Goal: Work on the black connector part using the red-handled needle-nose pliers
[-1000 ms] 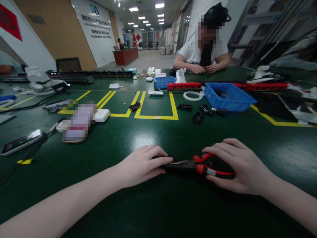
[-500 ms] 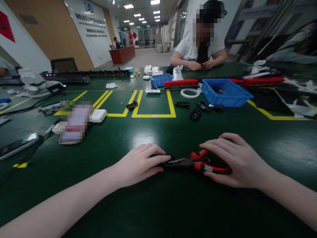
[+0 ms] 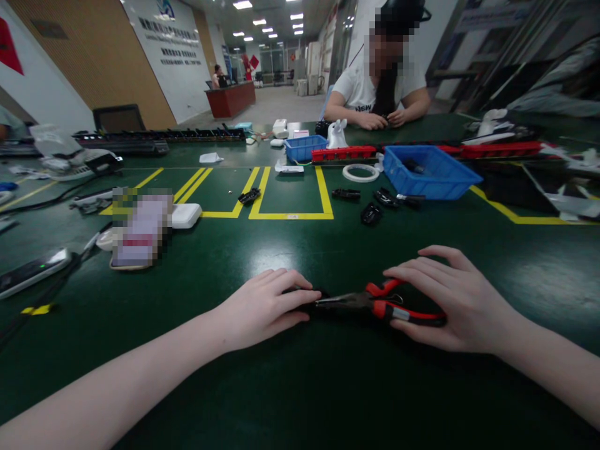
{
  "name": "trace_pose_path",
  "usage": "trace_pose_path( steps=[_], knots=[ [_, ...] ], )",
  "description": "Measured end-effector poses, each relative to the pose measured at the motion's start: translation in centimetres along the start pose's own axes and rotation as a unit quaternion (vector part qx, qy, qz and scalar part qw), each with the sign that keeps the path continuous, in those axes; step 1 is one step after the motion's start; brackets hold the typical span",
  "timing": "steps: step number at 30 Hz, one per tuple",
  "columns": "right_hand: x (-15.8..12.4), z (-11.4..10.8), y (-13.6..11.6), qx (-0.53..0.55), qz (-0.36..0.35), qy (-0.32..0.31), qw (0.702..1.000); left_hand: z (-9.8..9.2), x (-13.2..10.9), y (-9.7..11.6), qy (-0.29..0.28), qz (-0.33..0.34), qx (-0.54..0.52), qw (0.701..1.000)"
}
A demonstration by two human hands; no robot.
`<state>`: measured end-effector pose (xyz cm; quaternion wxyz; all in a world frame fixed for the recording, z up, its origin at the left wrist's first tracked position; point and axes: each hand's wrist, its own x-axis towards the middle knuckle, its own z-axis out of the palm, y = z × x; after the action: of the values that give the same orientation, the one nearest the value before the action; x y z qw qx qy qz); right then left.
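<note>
My right hand [image 3: 450, 300] is wrapped round the red-and-black handles of a pair of needle-nose pliers [image 3: 384, 304]. Their handles are spread apart, and the long jaws point left at my other hand. My left hand [image 3: 269, 306] is closed on a small black part [image 3: 307, 299], mostly hidden under its fingers. The plier tips meet this part beside my left fingertips; whether they grip it I cannot tell. Both hands are low over the green table [image 3: 300, 387].
Ahead lie several black parts [image 3: 372, 214], a white tape ring [image 3: 360, 173] and a blue bin [image 3: 429, 175]. A phone [image 3: 143, 231] and a white case [image 3: 186, 215] are on the left. Across the table sits a person [image 3: 375, 94], hands on a small dark object.
The pliers and my right hand have shifted slightly to the right. My left hand stays almost where it was, still on the black part.
</note>
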<state>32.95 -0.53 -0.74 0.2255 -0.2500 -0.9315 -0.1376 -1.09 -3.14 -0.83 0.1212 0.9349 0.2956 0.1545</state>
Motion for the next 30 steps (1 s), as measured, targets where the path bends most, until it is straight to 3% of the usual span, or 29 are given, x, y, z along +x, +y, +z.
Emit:
trace_pose_path(
  steps=[5,15,22,30],
  knots=[
    [0.13,-0.18,-0.33,0.031,0.039,0.011,0.999,-0.11,-0.05,0.08,-0.003,-0.006,-0.003,1.0],
    [-0.08,-0.11,-0.08,0.051,0.052,0.006,0.997,-0.13,-0.13,0.06,-0.004,-0.006,0.001,1.0],
    [0.03,-0.13,0.04,0.015,-0.002,-0.006,1.0,-0.08,-0.11,-0.06,-0.004,0.0,-0.01,1.0],
    [-0.08,-0.19,0.05,0.031,0.019,0.002,0.999,-0.03,-0.16,-0.18,-0.01,0.002,-0.008,1.0]
  ],
)
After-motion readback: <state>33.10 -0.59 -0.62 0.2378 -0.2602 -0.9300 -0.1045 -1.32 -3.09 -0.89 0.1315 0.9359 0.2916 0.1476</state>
